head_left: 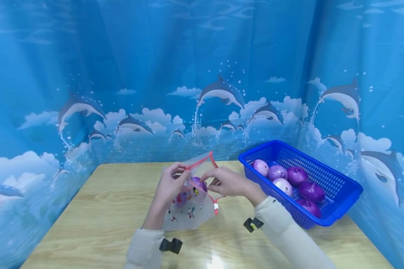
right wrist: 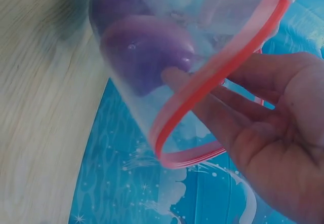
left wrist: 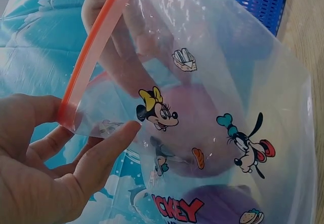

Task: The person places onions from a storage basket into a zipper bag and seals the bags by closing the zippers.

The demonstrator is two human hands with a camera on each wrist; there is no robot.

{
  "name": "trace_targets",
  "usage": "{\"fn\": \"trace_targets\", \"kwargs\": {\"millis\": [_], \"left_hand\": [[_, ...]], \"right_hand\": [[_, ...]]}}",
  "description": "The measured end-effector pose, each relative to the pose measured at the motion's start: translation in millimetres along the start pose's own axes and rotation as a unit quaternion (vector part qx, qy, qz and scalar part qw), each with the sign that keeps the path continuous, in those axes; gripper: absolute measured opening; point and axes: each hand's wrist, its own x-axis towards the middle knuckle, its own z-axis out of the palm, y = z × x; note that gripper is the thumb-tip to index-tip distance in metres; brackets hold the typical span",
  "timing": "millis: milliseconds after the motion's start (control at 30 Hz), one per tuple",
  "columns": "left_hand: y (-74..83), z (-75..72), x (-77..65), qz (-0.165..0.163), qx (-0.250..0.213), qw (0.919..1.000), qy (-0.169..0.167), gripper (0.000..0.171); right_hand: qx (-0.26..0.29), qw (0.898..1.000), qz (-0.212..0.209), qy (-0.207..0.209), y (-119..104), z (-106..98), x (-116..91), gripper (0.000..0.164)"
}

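A clear zip bag (head_left: 192, 215) with a red zip edge and cartoon prints is held above the table with its mouth spread. My left hand (head_left: 173, 181) pinches the bag's rim, the zip edge running between thumb and fingers in the left wrist view. Through the film, a red onion (right wrist: 147, 51) shows with a second, darker onion (right wrist: 114, 6) beside it, both inside the bag. My right hand (head_left: 227, 181) reaches through the mouth with fingers extended. One fingertip (right wrist: 174, 77) meets the nearer onion, without curling round it.
A blue perforated basket (head_left: 336, 186) stands at the right of the wooden table (head_left: 97, 224), holding several red onions (head_left: 311, 191) in purple and pale pink. A blue curtain (head_left: 155, 93) with dolphins hangs behind and along the sides.
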Motion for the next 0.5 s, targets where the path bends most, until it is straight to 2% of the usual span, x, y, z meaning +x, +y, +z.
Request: {"fn": "trace_targets", "kwargs": {"millis": [233, 400, 500], "left_hand": [[1.1, -0.5, 0.0, 0.002, -0.010, 0.9999, 0.012, 0.016], [0.7, -1.1, -0.8, 0.009, -0.011, 0.9998, 0.015, 0.015], [0.0, -1.3, -0.9, 0.009, -0.011, 0.9998, 0.014, 0.015]], "right_hand": [[-0.022, 1.000, 0.005, -0.012, -5.2, -0.4, 3.1, 0.034], [0.022, 0.998, 0.009, -0.060, -3.9, 1.3, 2.9, 0.045], [0.043, 0.996, 0.018, -0.073, -3.0, 0.9, 1.6, 0.048]]}}
